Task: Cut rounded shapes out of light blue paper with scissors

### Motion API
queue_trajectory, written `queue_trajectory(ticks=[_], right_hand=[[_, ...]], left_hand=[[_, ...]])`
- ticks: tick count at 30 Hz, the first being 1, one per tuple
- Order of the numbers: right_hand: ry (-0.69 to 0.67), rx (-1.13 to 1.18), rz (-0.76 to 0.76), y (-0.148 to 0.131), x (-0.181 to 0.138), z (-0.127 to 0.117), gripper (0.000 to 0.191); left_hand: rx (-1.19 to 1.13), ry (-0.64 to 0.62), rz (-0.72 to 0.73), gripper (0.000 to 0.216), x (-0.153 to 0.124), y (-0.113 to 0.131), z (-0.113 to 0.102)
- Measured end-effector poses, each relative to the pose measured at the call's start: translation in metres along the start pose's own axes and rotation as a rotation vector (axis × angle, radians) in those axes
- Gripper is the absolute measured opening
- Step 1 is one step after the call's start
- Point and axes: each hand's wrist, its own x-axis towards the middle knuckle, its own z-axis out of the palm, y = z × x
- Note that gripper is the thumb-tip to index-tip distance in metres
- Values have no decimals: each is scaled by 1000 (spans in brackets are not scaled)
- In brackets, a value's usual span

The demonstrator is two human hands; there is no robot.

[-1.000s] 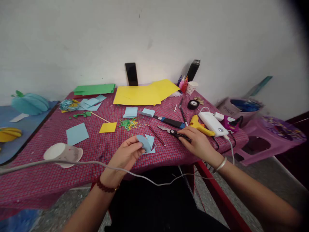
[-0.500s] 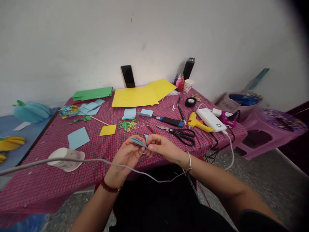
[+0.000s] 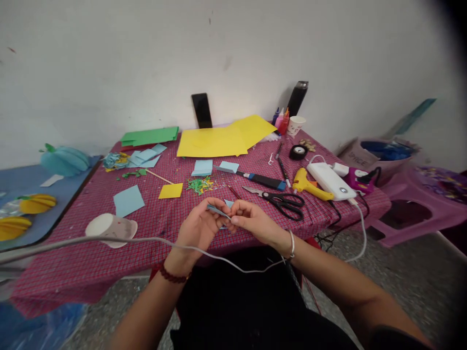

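Note:
My left hand (image 3: 199,228) and my right hand (image 3: 255,222) meet over the near edge of the red checked table (image 3: 73,262). Both pinch a small folded light blue paper piece (image 3: 218,211), seen almost edge-on between the fingertips. Another light blue scrap (image 3: 229,203) lies on the cloth just behind my fingers. Black-handled scissors (image 3: 279,198) rest on the table to the right of my right hand, untouched. A thin white cable (image 3: 204,253) crosses over both wrists.
A tipped paper cup (image 3: 109,227) lies at the left. Yellow sheets (image 3: 222,138), green sheets (image 3: 149,136), blue paper squares (image 3: 128,200), a craft knife (image 3: 260,180), a yellow glue gun (image 3: 310,183) and a white power bank (image 3: 328,180) sit behind. A purple stool (image 3: 419,204) stands at the right.
My right hand left the scissors on the table and came to the blue paper piece, which both hands now pinch. The paper turned from facing me to edge-on.

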Motion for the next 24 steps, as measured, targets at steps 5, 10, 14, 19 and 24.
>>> queue_trajectory(ticks=[5,10,14,19,24], right_hand=[[-22,-35,-29,4,-1,-4,27],[-21,-38,-23,6,-2,-8,26],[-13,-106,-31,1,-2,-8,25],[-19,-203,-15,-6,1,-6,26],[-64,-280,83,-2,11,-8,26]], left_hand=[[3,-59,11,23,0,-1,-2],[15,-54,-5,21,-1,0,-2],[196,94,6,20,1,-6,-6],[651,281,87,17,2,-9,-16],[627,272,134,30,2,-2,-16]])
